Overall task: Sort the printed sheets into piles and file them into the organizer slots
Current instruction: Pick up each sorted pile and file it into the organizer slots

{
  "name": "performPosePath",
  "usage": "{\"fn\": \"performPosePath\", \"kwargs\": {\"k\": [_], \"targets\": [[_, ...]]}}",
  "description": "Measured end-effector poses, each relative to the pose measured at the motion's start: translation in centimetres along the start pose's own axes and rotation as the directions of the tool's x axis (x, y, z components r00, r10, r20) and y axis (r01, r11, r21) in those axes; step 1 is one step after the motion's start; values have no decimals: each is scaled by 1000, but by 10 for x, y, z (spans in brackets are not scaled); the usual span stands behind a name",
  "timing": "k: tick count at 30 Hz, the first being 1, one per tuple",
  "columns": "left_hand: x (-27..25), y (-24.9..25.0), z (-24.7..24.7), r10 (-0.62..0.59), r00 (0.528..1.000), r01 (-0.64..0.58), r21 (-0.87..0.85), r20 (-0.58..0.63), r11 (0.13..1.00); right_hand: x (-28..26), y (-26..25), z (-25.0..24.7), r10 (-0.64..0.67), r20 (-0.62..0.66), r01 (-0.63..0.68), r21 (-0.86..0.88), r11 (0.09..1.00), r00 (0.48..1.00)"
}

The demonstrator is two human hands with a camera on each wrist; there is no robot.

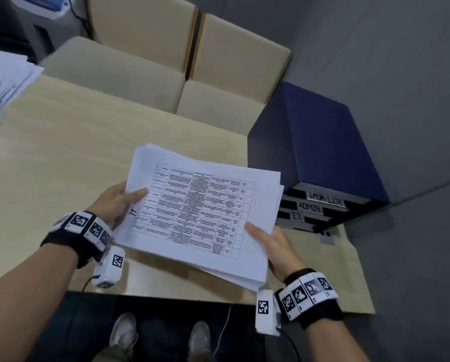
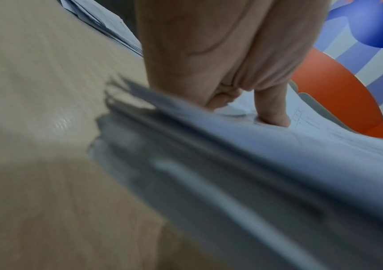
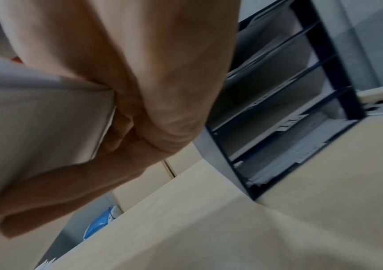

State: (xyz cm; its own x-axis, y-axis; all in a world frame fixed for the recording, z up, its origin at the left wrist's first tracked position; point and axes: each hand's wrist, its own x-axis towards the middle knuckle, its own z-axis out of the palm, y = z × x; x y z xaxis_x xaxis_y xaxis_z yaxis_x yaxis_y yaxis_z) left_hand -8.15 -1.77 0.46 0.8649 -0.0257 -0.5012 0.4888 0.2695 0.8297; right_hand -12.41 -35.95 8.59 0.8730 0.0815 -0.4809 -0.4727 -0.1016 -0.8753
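A thick stack of printed sheets is held above the table, its top page a table of text marked "IT" by hand. My left hand grips the stack's left edge, thumb on top. My right hand grips the near right corner, thumb on top and fingers underneath. In the left wrist view the thumb presses on the sheets. The right wrist view shows the fingers curled under the paper. The dark blue organizer stands at the right, with slots labelled TASK LIST, ADMIN and I.T.
Another pile of sheets lies at the table's far left corner. Beige chairs stand behind the wooden table. The organizer's slots face me, and the bottom one holds paper. My shoes show below the near edge.
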Motion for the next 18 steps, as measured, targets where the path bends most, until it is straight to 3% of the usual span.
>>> {"fn": "performPosePath", "kwargs": {"k": [4,8,13,18], "targets": [[-12,-22,53,-56,998,57,140,-13,988,-22,21,-49,-1,-86,-1,-25,1000,996],[-24,-71,108,-68,996,86,460,-55,884,-43,56,-121,21,-157,-21,3,1000,987],[-30,-131,181,-7,999,24,425,-40,905,-78,91,-217,30,-192,-20,52,998,981],[-51,-120,263,72,996,-50,377,-45,925,-102,103,-280,4,-298,51,179,982,954]]}}
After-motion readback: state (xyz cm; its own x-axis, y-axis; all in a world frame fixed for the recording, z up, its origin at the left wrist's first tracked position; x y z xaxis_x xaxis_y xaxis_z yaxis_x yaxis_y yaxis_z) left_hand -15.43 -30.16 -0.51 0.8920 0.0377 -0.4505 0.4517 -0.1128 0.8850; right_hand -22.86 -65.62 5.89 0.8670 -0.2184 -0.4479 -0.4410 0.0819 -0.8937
